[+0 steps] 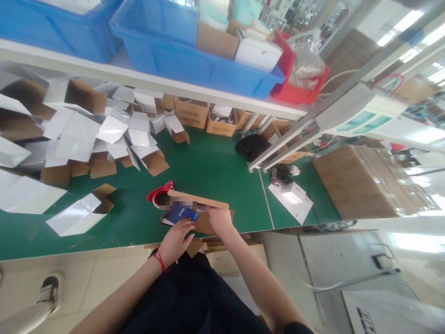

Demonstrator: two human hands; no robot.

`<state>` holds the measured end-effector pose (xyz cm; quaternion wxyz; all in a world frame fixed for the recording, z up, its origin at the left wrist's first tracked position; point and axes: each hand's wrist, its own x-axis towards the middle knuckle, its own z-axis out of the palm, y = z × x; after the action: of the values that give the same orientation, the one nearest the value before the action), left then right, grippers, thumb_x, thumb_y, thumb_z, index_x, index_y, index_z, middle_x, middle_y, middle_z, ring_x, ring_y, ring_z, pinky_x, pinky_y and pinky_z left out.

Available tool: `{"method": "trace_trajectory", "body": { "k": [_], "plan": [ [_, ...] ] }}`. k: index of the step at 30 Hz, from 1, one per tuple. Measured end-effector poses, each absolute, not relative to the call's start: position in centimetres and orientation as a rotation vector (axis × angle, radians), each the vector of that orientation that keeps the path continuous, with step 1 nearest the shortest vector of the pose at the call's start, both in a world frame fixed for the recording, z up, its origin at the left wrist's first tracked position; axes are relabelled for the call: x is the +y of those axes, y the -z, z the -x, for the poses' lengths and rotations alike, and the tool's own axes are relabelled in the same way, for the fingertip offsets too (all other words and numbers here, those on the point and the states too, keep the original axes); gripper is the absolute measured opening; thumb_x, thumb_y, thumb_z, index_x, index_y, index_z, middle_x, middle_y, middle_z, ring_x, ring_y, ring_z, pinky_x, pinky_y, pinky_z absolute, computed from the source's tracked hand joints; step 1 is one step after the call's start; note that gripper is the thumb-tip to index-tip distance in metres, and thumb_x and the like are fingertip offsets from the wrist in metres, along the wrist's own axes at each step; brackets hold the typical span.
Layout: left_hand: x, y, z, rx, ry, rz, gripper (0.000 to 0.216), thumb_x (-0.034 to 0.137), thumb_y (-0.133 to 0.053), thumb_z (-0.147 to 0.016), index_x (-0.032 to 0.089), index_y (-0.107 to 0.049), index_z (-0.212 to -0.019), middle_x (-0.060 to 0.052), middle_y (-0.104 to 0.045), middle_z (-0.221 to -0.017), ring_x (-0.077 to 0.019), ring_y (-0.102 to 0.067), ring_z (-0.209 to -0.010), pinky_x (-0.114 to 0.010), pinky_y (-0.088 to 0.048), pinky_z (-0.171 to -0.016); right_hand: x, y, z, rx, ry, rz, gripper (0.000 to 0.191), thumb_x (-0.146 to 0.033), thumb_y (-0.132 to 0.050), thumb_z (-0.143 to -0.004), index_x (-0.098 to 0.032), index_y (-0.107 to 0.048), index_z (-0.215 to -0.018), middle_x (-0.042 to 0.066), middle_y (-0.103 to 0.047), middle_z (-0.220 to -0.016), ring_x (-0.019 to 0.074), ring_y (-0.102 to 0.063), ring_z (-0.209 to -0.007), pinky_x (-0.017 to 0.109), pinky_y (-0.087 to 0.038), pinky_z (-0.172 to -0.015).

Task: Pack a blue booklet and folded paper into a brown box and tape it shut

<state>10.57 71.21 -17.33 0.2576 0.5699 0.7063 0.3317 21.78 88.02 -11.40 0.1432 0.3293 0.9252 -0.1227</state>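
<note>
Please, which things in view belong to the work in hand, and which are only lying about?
Seemingly in the work:
- blue item, under the left hand
- open cardboard box, at the right hand
- perhaps white boxes

Probably only lying about:
- black bundle
- white sheet
- large brown carton

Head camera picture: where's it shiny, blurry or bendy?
Head view: glare whitens part of the paper sheet; head view: the top-left blue bin looks soft; head view: the big carton seems slanted, perhaps from lens stretch; head view: print on the blue item is hard to read.
</note>
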Motion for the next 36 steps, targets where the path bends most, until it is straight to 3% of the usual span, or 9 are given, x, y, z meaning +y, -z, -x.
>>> {"method": "trace_trajectory", "body": {
  "k": [3, 7, 9, 15, 19, 23, 26, 33, 36],
  "plan": [
    [71.2, 17.1, -10.4, 1.918, -0.896, -1.546, 0.024, 0.019, -0.052, -0.089, 0.017, -0.069, -0.106, -0.013, -0.07, -0.116, -0.0289, -0.062, -0.117, -0.052, -0.051, -0.105, 87.9, 12.7, -21.0, 2.711, 0.355, -0.931, 0.029, -0.005, -0.047, -0.091, -0.01, -0.07, -0.107, 0.019, -0.074, -0.1, 0.0311, -0.071, -0.09, 0.037, -0.056, -0.074],
    [70.2, 16.4, -9.8, 1.979, -0.908, -1.548, 0.027, 0.023, -0.047, -0.094, 0.014, -0.069, -0.107, -0.015, -0.068, -0.115, -0.029, -0.063, -0.113, -0.051, -0.052, -0.103, 87.4, 13.0, -22.7, 2.828, 0.356, -0.959, 0.036, -0.008, -0.046, -0.094, -0.014, -0.063, -0.126, 0.016, -0.072, -0.107, 0.0288, -0.069, -0.096, 0.038, -0.055, -0.085],
    [69.4, 16.2, -9.4, 2.041, -0.909, -1.577, 0.028, 0.024, -0.046, -0.096, 0.013, -0.069, -0.108, -0.016, -0.068, -0.115, -0.0287, -0.062, -0.113, -0.049, -0.052, -0.102, 86.9, 13.1, -23.7, 2.883, 0.358, -0.986, 0.035, -0.008, -0.045, -0.095, -0.015, -0.065, -0.123, 0.015, -0.071, -0.111, 0.0281, -0.067, -0.102, 0.038, -0.053, -0.092],
    [67.7, 17.7, -8.7, 2.188, -0.675, -1.851, 0.044, 0.017, -0.053, -0.09, 0.015, -0.059, -0.133, -0.016, -0.058, -0.14, -0.0346, -0.052, -0.131, -0.054, -0.049, -0.105, 85.5, 15.1, -24.3, 3.046, 0.424, -0.936, 0.032, -0.008, -0.048, -0.095, -0.015, -0.069, -0.117, 0.012, -0.071, -0.114, 0.0235, -0.063, -0.108, 0.035, -0.05, -0.098],
    [68.2, 19.2, -8.1, 2.267, -0.526, -2.043, 0.04, 0.013, -0.048, -0.092, 0.014, -0.063, -0.129, -0.016, -0.059, -0.139, -0.0338, -0.054, -0.128, -0.05, -0.053, -0.101, 84.5, 15.8, -25.2, 3.166, 0.448, -0.943, 0.035, -0.008, -0.048, -0.093, -0.013, -0.066, -0.123, 0.014, -0.068, -0.122, 0.027, -0.058, -0.117, 0.042, -0.048, -0.103],
    [68.9, 19.5, -7.8, 2.295, -0.583, -2.131, 0.033, 0.011, -0.048, -0.094, 0.012, -0.067, -0.121, -0.016, -0.065, -0.129, -0.0319, -0.059, -0.121, -0.048, -0.055, -0.098, 84.8, 15.9, -26.6, 3.208, 0.675, -1.255, 0.041, -0.007, -0.043, -0.093, -0.012, -0.06, -0.13, 0.016, -0.064, -0.124, 0.0278, -0.058, -0.114, 0.042, -0.051, -0.099],
    [69.5, 18.9, -8.0, 2.268, -0.669, -2.03, 0.032, 0.009, -0.049, -0.091, 0.012, -0.068, -0.117, -0.015, -0.066, -0.124, -0.0321, -0.06, -0.115, -0.051, -0.056, -0.096, 85.7, 16.1, -26.5, 3.061, 0.787, -1.511, 0.033, -0.01, -0.047, -0.093, -0.013, -0.062, -0.123, 0.015, -0.067, -0.114, 0.0269, -0.061, -0.106, 0.039, -0.053, -0.092],
    [70.6, 17.9, -8.5, 2.224, -0.735, -1.883, 0.023, 0.01, -0.056, -0.085, 0.015, -0.067, -0.104, -0.012, -0.068, -0.11, -0.0306, -0.062, -0.102, -0.051, -0.058, -0.089, 87.1, 16.7, -25.1, 2.939, 0.824, -1.524, 0.02, -0.011, -0.06, -0.09, -0.02, -0.076, -0.098, 0.006, -0.076, -0.099, 0.0217, -0.069, -0.09, 0.029, -0.054, -0.082],
    [71.1, 17.6, -8.2, 2.238, -0.789, -1.824, 0.026, 0.017, -0.057, -0.089, 0.014, -0.062, -0.114, -0.013, -0.066, -0.113, -0.0293, -0.062, -0.105, -0.047, -0.057, -0.093, 87.3, 16.5, -25.1, 2.937, 0.806, -1.497, 0.02, -0.013, -0.06, -0.09, -0.02, -0.078, -0.095, 0.008, -0.076, -0.095, 0.0233, -0.069, -0.086, 0.03, -0.054, -0.079]
  ]
}}
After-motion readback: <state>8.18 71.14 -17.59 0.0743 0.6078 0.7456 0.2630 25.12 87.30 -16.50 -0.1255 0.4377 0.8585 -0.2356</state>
